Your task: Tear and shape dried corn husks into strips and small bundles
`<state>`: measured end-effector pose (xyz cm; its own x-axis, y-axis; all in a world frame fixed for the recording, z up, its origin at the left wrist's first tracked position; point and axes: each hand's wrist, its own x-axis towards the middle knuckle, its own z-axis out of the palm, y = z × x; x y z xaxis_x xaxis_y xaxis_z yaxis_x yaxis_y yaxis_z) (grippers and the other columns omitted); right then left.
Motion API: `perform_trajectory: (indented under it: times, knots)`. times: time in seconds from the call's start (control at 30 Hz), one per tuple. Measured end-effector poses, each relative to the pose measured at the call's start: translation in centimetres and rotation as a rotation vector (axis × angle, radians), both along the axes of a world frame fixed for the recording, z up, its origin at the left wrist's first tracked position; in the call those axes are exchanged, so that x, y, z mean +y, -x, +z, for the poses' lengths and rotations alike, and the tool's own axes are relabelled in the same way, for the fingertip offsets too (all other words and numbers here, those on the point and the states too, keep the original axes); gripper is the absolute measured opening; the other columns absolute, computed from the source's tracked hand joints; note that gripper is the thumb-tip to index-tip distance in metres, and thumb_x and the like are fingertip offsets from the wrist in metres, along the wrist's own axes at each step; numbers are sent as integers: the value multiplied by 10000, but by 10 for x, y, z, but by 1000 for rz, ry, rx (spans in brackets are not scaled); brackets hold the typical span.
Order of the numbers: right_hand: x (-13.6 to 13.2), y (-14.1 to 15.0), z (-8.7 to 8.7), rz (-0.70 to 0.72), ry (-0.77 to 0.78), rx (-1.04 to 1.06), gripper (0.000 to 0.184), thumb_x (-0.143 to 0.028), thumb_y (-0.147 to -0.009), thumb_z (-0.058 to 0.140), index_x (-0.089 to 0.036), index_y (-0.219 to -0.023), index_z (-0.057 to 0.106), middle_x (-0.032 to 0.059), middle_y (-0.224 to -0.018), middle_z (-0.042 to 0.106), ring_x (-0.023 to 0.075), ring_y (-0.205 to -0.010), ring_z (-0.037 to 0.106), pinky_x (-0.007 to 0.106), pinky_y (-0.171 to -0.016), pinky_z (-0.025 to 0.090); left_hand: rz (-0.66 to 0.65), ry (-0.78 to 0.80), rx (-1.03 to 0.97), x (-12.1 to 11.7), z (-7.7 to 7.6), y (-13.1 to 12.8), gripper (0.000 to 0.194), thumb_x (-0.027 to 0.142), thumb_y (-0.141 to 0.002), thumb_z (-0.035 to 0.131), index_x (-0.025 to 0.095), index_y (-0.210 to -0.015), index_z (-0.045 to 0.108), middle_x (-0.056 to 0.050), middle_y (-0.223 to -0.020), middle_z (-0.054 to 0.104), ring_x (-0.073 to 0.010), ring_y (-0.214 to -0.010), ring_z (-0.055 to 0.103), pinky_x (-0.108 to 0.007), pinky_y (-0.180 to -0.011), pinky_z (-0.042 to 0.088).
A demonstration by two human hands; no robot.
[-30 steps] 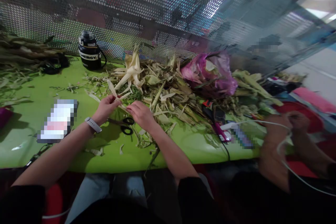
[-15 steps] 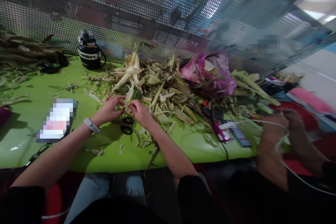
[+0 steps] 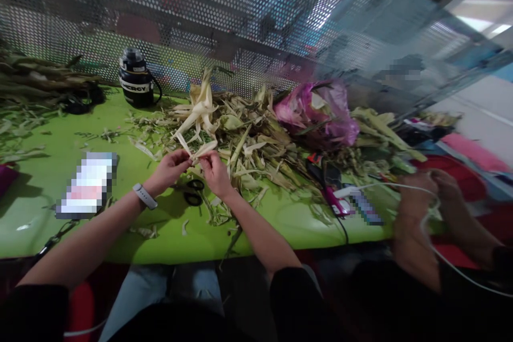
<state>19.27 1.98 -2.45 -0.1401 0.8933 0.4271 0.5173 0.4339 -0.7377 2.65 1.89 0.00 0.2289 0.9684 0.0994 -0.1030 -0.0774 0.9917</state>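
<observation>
Between my hands, above the green table, is a pale strip of corn husk. My left hand, with a white watch band on its wrist, is closed with thumb and fingers pinching the husk's left end. From the other side my right hand pinches the same husk, fingers bent and almost touching the left ones. Black-handled scissors lie just below, their blades hidden. Directly beyond the hands spreads a heap of dry corn husks, with a larger pale husk piece on its left part.
A dark bottle stands by the perforated metal panel. On the left lies a lit phone. A pink plastic bag rests on the heap. To the right are another phone, a white cable and another person's hands.
My left hand has closed from spread fingers to a pinch. The husk strip, earlier upright between the hands, is now bent over to the right, with both hands gripping it.
</observation>
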Motion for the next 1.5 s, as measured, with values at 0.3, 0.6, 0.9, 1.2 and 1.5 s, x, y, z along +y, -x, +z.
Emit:
perform_trajectory:
  times: [0.3, 0.6, 0.9, 1.2, 1.5]
  knots:
    - [3, -3, -2, -9, 11, 36, 391, -529, -934, 414, -184, -1025, 571, 90, -860, 680, 199, -763, 645, 325, -723, 496, 10, 33, -96, -1, -5, 0, 239, 305, -682, 785, 174, -854, 681, -20, -831, 662, -139, -753, 580, -268, -720, 447]
    - [1, 1, -2, 33, -12, 62, 411, -440, -896, 566, -183, -1210, 500, 31, -845, 637, 156, -749, 619, 291, -740, 517, 202, 101, -147, 4, -9, 1, 338, 364, -649, 813, 144, -826, 627, -1, -725, 630, -100, -640, 566, -239, -619, 459]
    - [-7, -2, 7, -41, -377, -470, 214, -256, -967, 470, -181, -968, 671, 100, -927, 626, 204, -929, 590, 326, -863, 479, 284, -146, 196, 14, -21, 8, 331, 335, -736, 716, 159, -989, 596, 11, -701, 607, -130, -644, 572, -258, -608, 470]
    - [11, -10, 7, -14, -453, -450, 203, -300, -970, 468, -200, -901, 631, 79, -1026, 684, 205, -1050, 595, 408, -1067, 378, 14, -294, 377, 14, -17, 12, 304, 405, -818, 625, 137, -954, 671, -94, -919, 713, -194, -803, 660, -316, -721, 527]
    - [2, -8, 10, 89, 14, -89, 273, -451, -946, 464, -204, -936, 579, 36, -851, 669, 173, -758, 633, 284, -697, 477, -78, -247, 334, 4, -1, 13, 308, 340, -834, 600, 135, -1061, 641, -77, -949, 693, -200, -866, 640, -329, -793, 512]
